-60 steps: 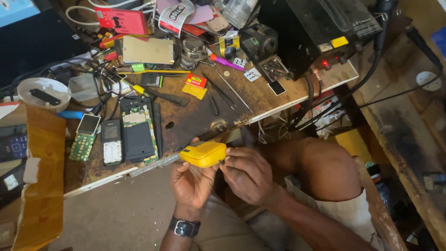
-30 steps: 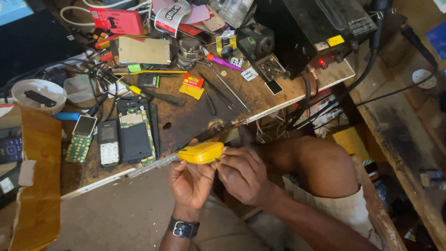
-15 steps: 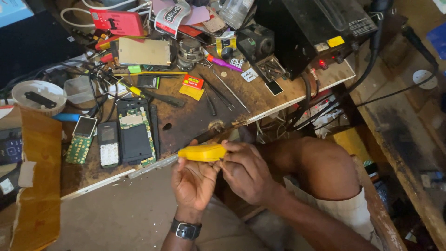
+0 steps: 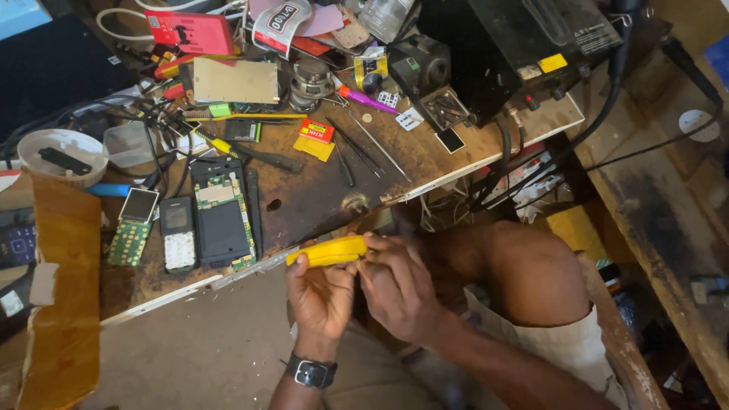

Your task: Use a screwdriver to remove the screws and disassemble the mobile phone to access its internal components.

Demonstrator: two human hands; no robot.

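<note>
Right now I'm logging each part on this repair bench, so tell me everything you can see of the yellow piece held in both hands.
The yellow phone cover is a flat, rounded shell of what looks like glossy plastic, seen nearly edge-on and tilted slightly up to the right. It hangs just off the front edge of the workbench. The left hand holds it from below, thumb on its left end; the right hand pinches its right end. Its inner side is hidden.

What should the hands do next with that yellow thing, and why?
Probably keep working the fingertips along the edge of the yellow phone cover, a little at a time. The left hand cradles it from below while the right hand pinches its end, and it is held just off the workbench edge. A firm, slow pull seems safest, so it does not snap or drop.
</note>
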